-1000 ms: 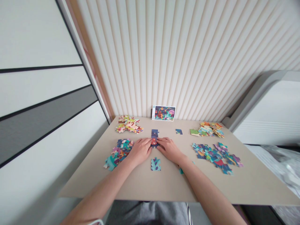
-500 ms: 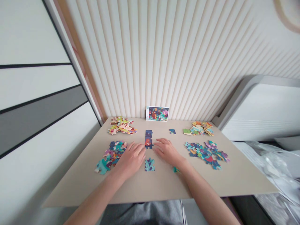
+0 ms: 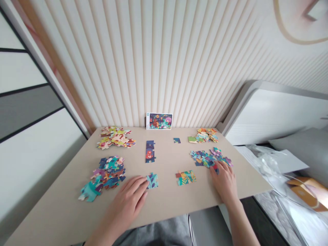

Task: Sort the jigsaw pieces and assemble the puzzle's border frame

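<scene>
My left hand (image 3: 132, 195) lies low over the table with fingers stretched out, their tips at the left edge of a light-blue leafy puzzle piece (image 3: 153, 180). At the right, my right hand (image 3: 224, 177) is open over the near side of a pile of blue and purple puzzle pieces (image 3: 201, 156). A red and dark-blue puzzle piece (image 3: 215, 168) shows between its thumb and fingers. Between the hands lie joined teal pieces with yellow leaves (image 3: 187, 178). Farther back stands a joined dark-blue strip (image 3: 150, 152) with a red figure, lying flat.
A picture card (image 3: 160, 121) leans at the back against the ribbed wall (image 3: 164, 61). A single blue piece (image 3: 177, 140) lies before it. Other piles are at back left (image 3: 115, 137), front left (image 3: 110, 172) and back right (image 3: 205, 135). Plastic wrapping (image 3: 271, 164) lies beyond the table's right edge.
My hands have left the dark-blue strip. The left came nearer, to the light-blue piece; the right moved right to the pile, uncovering the yellow-leaf pieces. The view has turned right.
</scene>
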Demonstrator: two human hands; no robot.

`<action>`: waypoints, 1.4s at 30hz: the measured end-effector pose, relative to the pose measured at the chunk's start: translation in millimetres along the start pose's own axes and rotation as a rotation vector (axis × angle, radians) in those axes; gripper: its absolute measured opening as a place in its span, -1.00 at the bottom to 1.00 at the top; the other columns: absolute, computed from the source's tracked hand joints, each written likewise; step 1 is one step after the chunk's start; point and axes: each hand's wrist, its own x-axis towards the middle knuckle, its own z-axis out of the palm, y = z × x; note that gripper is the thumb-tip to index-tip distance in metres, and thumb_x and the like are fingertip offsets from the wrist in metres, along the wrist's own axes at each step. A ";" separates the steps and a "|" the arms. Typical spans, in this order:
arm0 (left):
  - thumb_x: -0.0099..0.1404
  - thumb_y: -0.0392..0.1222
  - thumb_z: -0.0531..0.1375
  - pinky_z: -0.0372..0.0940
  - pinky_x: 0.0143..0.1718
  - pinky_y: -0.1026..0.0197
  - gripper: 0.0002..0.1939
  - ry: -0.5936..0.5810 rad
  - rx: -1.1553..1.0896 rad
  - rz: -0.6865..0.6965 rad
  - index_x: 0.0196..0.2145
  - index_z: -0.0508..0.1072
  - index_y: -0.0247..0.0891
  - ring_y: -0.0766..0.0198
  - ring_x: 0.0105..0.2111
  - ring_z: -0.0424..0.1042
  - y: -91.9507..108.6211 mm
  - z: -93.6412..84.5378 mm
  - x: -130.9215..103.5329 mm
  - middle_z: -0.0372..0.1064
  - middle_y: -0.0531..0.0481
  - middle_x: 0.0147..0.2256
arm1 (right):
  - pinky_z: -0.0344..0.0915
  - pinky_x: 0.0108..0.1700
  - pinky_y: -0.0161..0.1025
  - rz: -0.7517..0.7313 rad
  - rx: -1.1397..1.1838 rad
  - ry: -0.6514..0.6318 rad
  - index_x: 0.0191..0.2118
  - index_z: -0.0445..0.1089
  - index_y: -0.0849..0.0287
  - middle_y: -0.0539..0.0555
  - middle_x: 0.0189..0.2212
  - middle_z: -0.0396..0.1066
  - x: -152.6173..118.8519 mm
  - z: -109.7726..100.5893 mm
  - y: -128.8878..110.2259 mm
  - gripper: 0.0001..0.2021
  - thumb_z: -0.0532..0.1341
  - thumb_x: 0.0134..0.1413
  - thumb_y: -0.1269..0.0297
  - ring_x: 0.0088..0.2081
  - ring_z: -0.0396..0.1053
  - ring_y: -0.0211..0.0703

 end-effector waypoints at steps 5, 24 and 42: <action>0.49 -0.20 0.10 0.32 0.25 -0.07 -0.62 -0.007 0.006 -0.003 0.22 0.40 -0.11 0.05 0.23 0.33 -1.1 0.6 -1.4 0.41 -0.08 0.18 | 0.25 0.22 0.14 -0.002 0.056 -0.123 0.24 0.41 0.16 0.27 0.18 0.44 0.4 7.4 39.4 -0.45 0.12 0.30 -0.07 0.23 0.31 0.25; 0.47 -0.15 0.16 0.36 0.23 -0.04 -0.54 0.010 0.011 0.010 0.28 0.38 -0.11 0.04 0.22 0.37 -7.6 2.4 -4.2 0.43 -0.08 0.19 | 0.45 -0.19 -0.16 0.456 1.079 0.100 -0.05 0.48 0.14 0.04 -0.28 0.50 10.8 -7.0 35.5 -0.49 0.43 0.00 -0.11 -0.21 0.53 -0.02; 0.45 -0.28 0.14 0.40 0.21 -0.07 -0.58 0.027 -0.026 -0.026 0.22 0.44 -0.08 0.08 0.18 0.41 7.7 -9.8 1.3 0.47 -0.05 0.13 | 0.41 -0.43 -0.29 0.063 1.227 -0.557 0.11 0.33 0.02 -0.06 -0.29 0.37 10.7 3.8 -171.0 -0.58 0.28 0.13 0.17 -0.44 0.47 -0.23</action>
